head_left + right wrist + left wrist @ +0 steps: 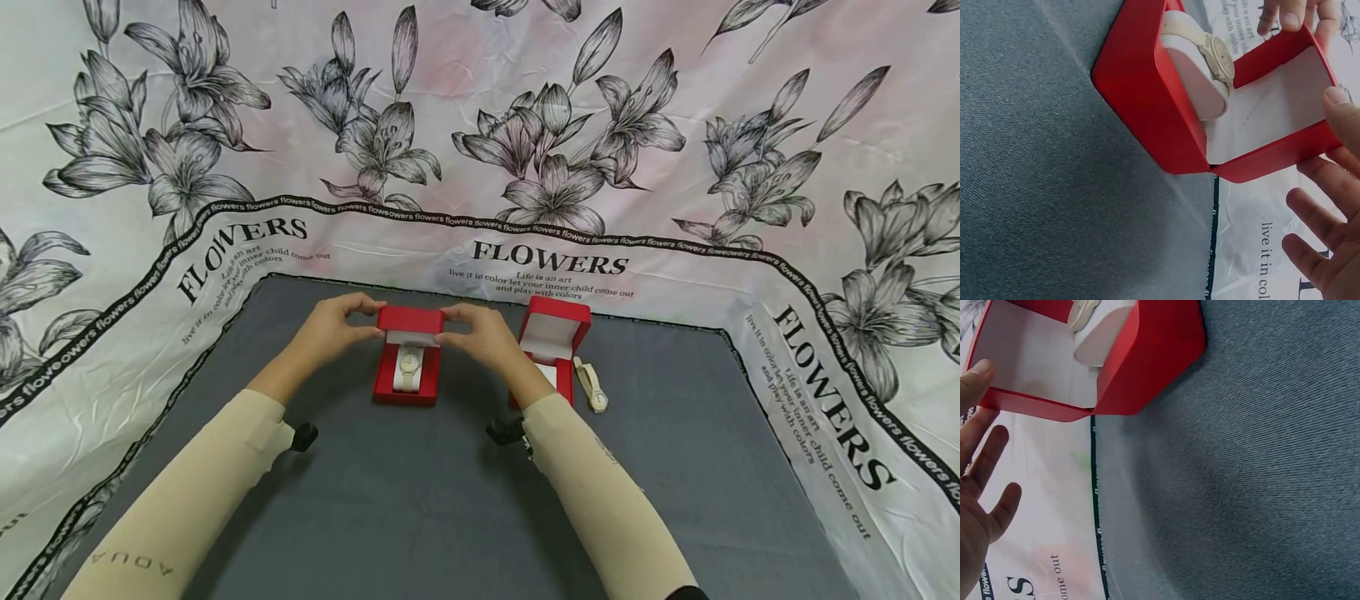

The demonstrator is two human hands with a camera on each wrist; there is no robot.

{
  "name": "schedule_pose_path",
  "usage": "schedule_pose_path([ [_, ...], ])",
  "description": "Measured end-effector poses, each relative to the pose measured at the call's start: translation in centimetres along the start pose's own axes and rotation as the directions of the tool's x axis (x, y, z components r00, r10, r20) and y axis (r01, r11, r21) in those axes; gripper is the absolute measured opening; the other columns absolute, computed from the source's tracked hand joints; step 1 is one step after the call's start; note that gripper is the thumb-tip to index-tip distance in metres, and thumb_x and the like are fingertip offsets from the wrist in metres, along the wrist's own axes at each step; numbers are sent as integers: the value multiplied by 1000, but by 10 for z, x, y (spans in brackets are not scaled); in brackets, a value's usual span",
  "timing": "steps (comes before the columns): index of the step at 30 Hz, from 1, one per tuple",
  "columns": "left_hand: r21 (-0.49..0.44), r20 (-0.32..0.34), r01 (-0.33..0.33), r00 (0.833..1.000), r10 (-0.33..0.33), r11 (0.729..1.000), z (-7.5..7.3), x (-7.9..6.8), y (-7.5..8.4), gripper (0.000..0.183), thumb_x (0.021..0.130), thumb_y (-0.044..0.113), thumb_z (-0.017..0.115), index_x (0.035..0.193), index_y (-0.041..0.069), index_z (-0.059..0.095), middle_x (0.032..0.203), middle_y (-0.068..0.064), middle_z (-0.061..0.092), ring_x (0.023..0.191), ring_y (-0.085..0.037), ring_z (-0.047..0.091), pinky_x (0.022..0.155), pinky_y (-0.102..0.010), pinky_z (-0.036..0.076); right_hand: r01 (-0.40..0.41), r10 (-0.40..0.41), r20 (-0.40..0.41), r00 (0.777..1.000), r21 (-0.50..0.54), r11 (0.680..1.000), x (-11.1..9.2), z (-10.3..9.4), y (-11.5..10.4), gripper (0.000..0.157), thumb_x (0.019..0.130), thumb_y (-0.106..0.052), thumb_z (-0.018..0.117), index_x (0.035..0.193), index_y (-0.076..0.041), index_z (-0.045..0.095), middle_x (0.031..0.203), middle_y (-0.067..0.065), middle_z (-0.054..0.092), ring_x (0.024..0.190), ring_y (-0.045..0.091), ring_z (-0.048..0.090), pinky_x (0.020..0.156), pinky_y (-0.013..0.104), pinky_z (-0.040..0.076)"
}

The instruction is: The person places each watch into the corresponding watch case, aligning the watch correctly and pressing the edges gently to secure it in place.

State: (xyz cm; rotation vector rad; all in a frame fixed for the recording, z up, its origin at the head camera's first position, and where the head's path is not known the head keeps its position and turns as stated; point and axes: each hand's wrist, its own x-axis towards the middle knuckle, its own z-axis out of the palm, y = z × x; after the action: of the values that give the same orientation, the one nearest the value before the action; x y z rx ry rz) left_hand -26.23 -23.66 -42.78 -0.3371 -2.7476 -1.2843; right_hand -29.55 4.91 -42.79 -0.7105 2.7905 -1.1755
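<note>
A red watch box (406, 399) stands on the grey cloth with its lid (410, 320) raised and the pale lining showing. Inside, a cream-strapped wristwatch (1219, 57) is wrapped round a white cushion (1194, 81). My left hand (330, 327) pinches the lid's left edge, thumb on the inner side and fingers on the outer. At the opposite edge, my right hand (483, 335) grips the lid in the same way. The remaining fingers of both hands spread away from the box in the wrist views.
To the right is a second open red box (558, 312), partly hidden behind my right wrist. Beside it a second cream-strapped watch (592, 387) lies on the grey cloth (420, 508). Flower-printed white fabric (412, 258) rises beyond the back edge.
</note>
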Motion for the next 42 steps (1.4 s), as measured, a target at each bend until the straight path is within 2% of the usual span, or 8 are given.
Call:
schedule_pose_path([
  [8, 3, 21, 15, 1000, -15, 1000, 1, -4, -2, 36, 87, 20, 84, 120, 23, 71, 134, -4, 68, 132, -29, 55, 114, -58, 37, -1, 0, 55, 998, 18, 1000, -4, 1, 3, 55, 90, -42, 79, 139, -23, 66, 138, -3, 66, 135, 19, 56, 108, 47, 47],
  [14, -9, 49, 30, 998, -30, 999, 0, -8, -2, 44, 87, 20, 83, 129, 24, 69, 134, -8, 67, 134, -31, 53, 115, -59, 35, -12, 11, 103, 995, 5, 1000, -3, 1, 6, 60, 90, -44, 78, 144, -23, 62, 145, -1, 61, 139, 20, 51, 108, 48, 47],
  [21, 31, 114, 49, 992, -52, 998, -2, -10, -7, 56, 88, 28, 83, 141, 27, 64, 142, -8, 62, 140, -33, 49, 113, -60, 38, -45, 42, 113, 993, 30, 999, -6, 2, 7, 61, 87, -43, 81, 143, -22, 63, 145, 0, 61, 137, 21, 52, 107, 49, 48],
  [26, 29, 145, 50, 988, -54, 998, -4, -9, -7, 61, 88, 33, 83, 144, 23, 61, 146, -9, 60, 143, -34, 47, 112, -60, 39, -54, 50, 105, 993, 44, 998, -8, 3, 5, 61, 87, -42, 82, 142, -24, 64, 145, -1, 61, 137, 18, 52, 107, 48, 47],
  [33, 16, 130, 71, 989, -73, 997, -3, -10, -5, 69, 82, 50, 83, 142, 21, 63, 146, -7, 61, 144, -33, 46, 110, -58, 41, -55, 52, 91, 994, 34, 998, -8, 2, 2, 60, 84, -42, 84, 140, -27, 65, 142, 0, 63, 132, 18, 56, 104, 46, 50],
  [42, 23, 97, 113, 989, -115, 993, 3, -17, 1, 62, 85, 40, 84, 141, 19, 65, 147, -6, 60, 145, -32, 44, 109, -58, 42, -96, 94, 113, 989, 11, 995, -12, 4, -1, 66, 85, -42, 83, 144, -25, 61, 148, 1, 59, 137, 21, 53, 106, 48, 48],
])
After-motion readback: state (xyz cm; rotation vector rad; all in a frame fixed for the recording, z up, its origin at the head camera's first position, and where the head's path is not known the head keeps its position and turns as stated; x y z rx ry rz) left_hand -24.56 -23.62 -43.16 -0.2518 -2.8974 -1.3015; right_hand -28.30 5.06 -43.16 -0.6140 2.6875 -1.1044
